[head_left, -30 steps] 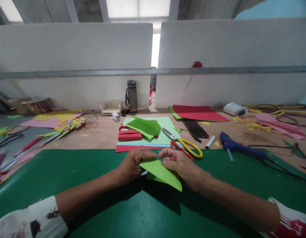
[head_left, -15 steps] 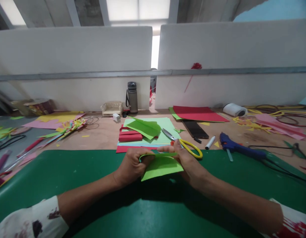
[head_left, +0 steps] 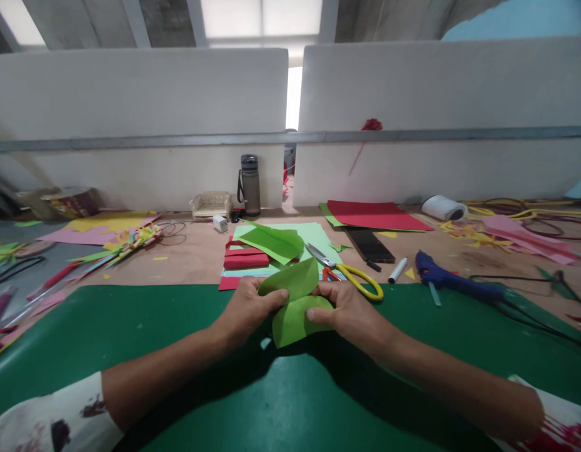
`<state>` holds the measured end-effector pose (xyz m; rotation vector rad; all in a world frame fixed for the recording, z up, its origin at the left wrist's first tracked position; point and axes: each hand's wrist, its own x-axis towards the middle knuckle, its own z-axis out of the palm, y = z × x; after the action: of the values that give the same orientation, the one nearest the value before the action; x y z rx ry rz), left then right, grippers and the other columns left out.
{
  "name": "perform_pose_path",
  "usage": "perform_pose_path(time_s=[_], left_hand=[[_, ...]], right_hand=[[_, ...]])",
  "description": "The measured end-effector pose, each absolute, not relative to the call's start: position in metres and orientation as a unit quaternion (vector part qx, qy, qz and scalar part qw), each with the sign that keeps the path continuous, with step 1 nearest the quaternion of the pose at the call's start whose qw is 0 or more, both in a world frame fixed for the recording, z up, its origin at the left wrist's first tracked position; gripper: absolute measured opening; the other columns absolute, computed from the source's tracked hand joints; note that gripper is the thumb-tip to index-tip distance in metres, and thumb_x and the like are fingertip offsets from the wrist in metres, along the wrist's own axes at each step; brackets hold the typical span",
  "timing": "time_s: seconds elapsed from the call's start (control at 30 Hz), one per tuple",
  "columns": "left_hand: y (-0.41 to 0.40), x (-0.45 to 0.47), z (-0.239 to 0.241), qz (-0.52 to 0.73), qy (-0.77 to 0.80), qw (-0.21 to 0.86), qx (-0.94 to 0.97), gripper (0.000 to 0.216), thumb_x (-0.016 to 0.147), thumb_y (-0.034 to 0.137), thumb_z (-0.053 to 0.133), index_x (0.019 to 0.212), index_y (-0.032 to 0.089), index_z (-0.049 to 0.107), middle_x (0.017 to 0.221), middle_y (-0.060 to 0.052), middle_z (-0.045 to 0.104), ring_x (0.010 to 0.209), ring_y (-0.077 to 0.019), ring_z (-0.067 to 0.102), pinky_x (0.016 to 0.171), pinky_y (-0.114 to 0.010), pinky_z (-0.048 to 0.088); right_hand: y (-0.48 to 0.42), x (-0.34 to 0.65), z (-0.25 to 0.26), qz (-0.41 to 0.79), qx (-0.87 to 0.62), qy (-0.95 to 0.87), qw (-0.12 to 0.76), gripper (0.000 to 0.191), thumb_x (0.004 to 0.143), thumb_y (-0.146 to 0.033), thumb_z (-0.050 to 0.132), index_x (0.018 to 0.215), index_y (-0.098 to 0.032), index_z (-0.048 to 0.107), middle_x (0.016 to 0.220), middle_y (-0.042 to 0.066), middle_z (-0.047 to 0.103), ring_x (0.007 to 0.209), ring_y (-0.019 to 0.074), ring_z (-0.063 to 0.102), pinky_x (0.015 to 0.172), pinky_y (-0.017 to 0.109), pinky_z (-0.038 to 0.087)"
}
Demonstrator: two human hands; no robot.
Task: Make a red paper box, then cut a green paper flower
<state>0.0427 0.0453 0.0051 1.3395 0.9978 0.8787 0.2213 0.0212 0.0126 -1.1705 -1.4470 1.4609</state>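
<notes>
Over the green mat [head_left: 271, 402] I hold two light green paper leaf shapes. My left hand [head_left: 246, 314] pinches the upper green paper leaf [head_left: 295, 279] between thumb and fingers. The lower green paper leaf [head_left: 295, 323] is between the thumb and fingers of my right hand [head_left: 356, 314]. The two pieces meet or overlap between my hands; whether they are joined I cannot tell. Just beyond my right hand lie scissors [head_left: 363, 280] with yellow and red handles, their blades over a stack of coloured paper [head_left: 316, 233].
A folded green sheet [head_left: 274, 242] and a red paper bundle [head_left: 246, 257] lie on the stack. To the right are a phone [head_left: 370, 245], a marker [head_left: 398, 270] and a blue glue gun [head_left: 460, 285] with its cord. A bottle [head_left: 250, 185] stands at the back.
The green paper has turned from a nearly edge-on, curled view to two leaf shapes spread between my hands. My right hand's fingers have gone from stretched out to pinching.
</notes>
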Motion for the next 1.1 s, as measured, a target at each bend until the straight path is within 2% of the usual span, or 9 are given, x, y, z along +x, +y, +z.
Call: perform_pose_path(time_s=[0.27,0.37,0.47,0.73,0.93,1.1], left_hand=[[0.043,0.043,0.006,0.376,0.400,0.616,0.565,0.014,0.068,0.025,0.068,0.067,0.012,0.063,0.059,0.000,0.059,0.052,-0.0087,0.049,0.052,-0.021,0.038],[0.040,0.046,0.001,0.394,0.375,0.680,0.492,0.020,0.066,0.025,0.073,0.079,0.012,0.066,0.064,-0.003,0.064,0.055,-0.0120,0.056,0.057,-0.024,0.045],[0.037,0.049,-0.004,0.385,0.353,0.728,0.444,0.036,0.063,0.022,0.077,0.095,0.010,0.065,0.080,-0.010,0.071,0.067,-0.0191,0.065,0.069,-0.032,0.051],[0.035,0.050,-0.009,0.399,0.315,0.745,0.433,0.040,0.067,0.017,0.074,0.105,0.009,0.064,0.091,-0.015,0.072,0.077,-0.0230,0.068,0.074,-0.033,0.051],[0.036,0.050,-0.010,0.394,0.286,0.762,0.427,0.044,0.067,0.012,0.072,0.110,0.011,0.062,0.095,-0.014,0.072,0.081,-0.0247,0.068,0.074,-0.034,0.051],[0.035,0.050,-0.009,0.377,0.312,0.771,0.408,0.044,0.067,0.014,0.074,0.109,0.010,0.062,0.094,-0.014,0.072,0.080,-0.0257,0.069,0.074,-0.035,0.053]], right_hand=[[0.024,0.222,0.007,0.605,-0.468,-0.512,0.391,0.024,0.058,-0.029,0.075,0.076,-0.013,0.071,0.067,0.003,0.071,0.064,0.0179,0.065,0.064,0.029,0.050],[0.023,0.220,0.006,0.610,-0.484,-0.482,0.403,0.022,0.057,-0.029,0.075,0.071,-0.013,0.069,0.062,0.003,0.070,0.060,0.0170,0.063,0.060,0.028,0.049],[0.021,0.218,0.006,0.590,-0.505,-0.467,0.422,0.019,0.059,-0.030,0.074,0.067,-0.013,0.068,0.059,0.003,0.068,0.056,0.0162,0.062,0.055,0.027,0.047],[0.022,0.217,0.003,0.638,-0.444,-0.457,0.432,0.030,0.053,-0.030,0.081,0.077,-0.015,0.071,0.071,0.003,0.072,0.064,0.0172,0.064,0.066,0.031,0.049],[0.024,0.218,0.001,0.641,-0.458,-0.408,0.461,0.031,0.056,-0.037,0.080,0.074,-0.015,0.068,0.061,0.002,0.069,0.054,0.0160,0.063,0.059,0.030,0.050],[0.025,0.220,0.004,0.611,-0.482,-0.414,0.471,0.024,0.065,-0.038,0.071,0.067,-0.016,0.064,0.053,0.000,0.065,0.047,0.0143,0.059,0.048,0.025,0.046]])
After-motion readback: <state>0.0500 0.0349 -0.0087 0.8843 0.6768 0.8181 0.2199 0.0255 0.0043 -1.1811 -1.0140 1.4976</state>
